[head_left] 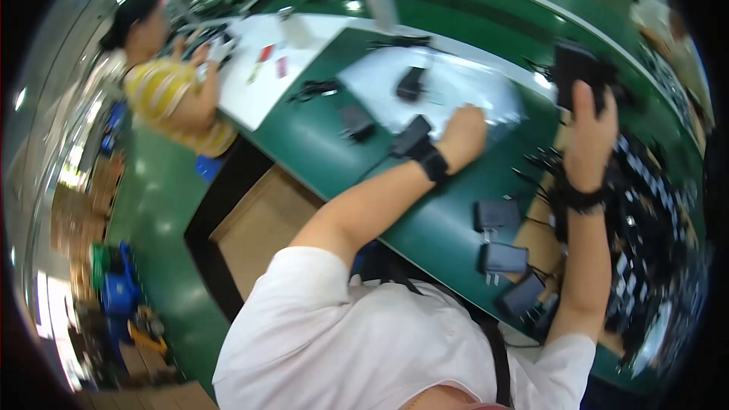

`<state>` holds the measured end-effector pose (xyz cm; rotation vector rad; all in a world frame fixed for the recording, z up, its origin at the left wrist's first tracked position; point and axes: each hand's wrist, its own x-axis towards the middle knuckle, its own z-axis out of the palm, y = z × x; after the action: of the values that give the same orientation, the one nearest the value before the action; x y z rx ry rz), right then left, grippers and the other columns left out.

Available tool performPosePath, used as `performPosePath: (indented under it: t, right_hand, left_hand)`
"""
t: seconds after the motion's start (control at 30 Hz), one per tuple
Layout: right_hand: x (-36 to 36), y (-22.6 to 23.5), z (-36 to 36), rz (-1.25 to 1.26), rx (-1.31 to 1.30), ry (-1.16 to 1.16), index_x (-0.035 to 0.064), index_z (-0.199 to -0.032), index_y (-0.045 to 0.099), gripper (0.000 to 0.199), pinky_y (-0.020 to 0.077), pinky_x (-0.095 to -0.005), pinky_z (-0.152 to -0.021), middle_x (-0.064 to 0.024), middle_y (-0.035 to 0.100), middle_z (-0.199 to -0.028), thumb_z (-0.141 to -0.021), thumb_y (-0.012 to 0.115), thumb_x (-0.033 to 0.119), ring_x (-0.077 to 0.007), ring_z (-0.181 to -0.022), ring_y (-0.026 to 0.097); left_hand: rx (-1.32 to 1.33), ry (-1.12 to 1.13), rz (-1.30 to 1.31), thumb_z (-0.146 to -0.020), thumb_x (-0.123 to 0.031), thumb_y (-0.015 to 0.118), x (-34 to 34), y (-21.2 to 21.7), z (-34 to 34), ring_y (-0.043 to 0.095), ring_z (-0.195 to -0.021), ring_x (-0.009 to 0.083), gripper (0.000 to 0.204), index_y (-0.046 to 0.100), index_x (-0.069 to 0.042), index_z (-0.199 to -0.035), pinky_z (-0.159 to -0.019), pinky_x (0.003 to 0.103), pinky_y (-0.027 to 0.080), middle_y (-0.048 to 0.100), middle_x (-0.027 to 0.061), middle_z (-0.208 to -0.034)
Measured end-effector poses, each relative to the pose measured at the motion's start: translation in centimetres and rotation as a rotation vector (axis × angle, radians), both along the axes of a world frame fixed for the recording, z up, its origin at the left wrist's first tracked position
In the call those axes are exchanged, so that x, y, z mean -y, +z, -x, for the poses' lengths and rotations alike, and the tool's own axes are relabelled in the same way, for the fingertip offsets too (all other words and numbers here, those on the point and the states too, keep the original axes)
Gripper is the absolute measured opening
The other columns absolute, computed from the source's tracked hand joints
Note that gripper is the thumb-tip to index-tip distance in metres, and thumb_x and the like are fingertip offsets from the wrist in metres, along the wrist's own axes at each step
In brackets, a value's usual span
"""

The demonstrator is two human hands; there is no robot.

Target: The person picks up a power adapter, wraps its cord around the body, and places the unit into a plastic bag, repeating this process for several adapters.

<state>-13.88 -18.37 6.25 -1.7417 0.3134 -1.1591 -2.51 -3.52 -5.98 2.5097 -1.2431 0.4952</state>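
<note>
Your right hand [591,133], in the upper right of the frame, is raised and clenched around a black power adapter [577,68], fingers wrapped over its lower edge. Your left hand [463,137], near the centre, lies curled on a clear plastic bag [456,87] spread on the green table [304,137]; whether it grips the bag or only presses on it is too blurred to tell. A second black adapter [411,83] rests on the bag above that hand, and two more [356,121] lie on the bare green top to its left, one just beside your wrist. Lower right of centre, three grey plug adapters [497,214] sit in a row near the table's edge. To their right, a heap of tangled black cables [645,220] fills the right side of the frame. In the upper left, a white sheet [262,68] covers the table, and a person in a yellow striped top [163,95] works beside it. Green floor [159,220] runs down the left.
</note>
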Motion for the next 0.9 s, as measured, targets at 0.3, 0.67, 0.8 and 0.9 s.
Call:
performPosePath:
  t: [0.3,0.67,0.8,0.9]
  right_hand:
    - [-0.5,-0.1,-0.1,-0.021,0.002,0.116,-0.0106,-0.115,0.045,0.051,0.0400,-0.0213,-0.078,-0.0069,0.055,-0.102,-0.086,0.059,0.029,-0.0120,-0.088,0.050]
    - [0.4,-1.3,-0.8,0.063,-0.063,0.018,-0.0100,-0.115,0.046,0.052,0.0401,-0.0234,-0.082,-0.0095,0.056,-0.104,-0.084,0.061,0.028,-0.0134,-0.091,0.051]
    - [-0.4,-1.2,-1.1,-0.008,-0.036,0.165,-0.0113,-0.115,0.044,0.057,0.0404,-0.0230,-0.081,-0.0091,0.056,-0.104,-0.082,0.063,0.031,-0.0125,-0.091,0.050]
    - [-0.4,-0.8,-0.6,-0.044,-0.093,0.260,-0.0125,-0.116,0.043,0.060,0.0405,-0.0230,-0.081,-0.0101,0.056,-0.103,-0.081,0.064,0.033,-0.0127,-0.091,0.051]
  left_hand:
    - [-0.424,0.215,0.516,-0.083,-0.023,0.057,-2.8,3.7,-1.1,0.058,-0.069,0.0408,0.036,0.042,0.004,-0.101,-0.061,0.044,0.045,0.058,0.0242,-0.070]
    - [-1.139,0.181,0.725,-0.066,-0.004,0.069,-5.3,3.7,-1.3,0.058,-0.056,0.0159,0.061,0.040,0.020,-0.114,-0.049,0.026,0.048,0.060,0.0139,-0.071]
    - [-1.281,0.218,0.626,-0.067,-0.015,0.075,-6.5,5.0,-1.1,0.043,-0.043,0.0095,0.026,0.055,0.000,-0.061,-0.039,0.024,0.033,0.049,0.0021,-0.052]
    - [-1.107,0.238,0.559,-0.068,-0.023,0.076,-6.4,5.1,-1.2,0.040,-0.040,0.0088,0.038,0.045,-0.006,-0.054,-0.037,0.023,0.030,0.044,0.0007,-0.049]
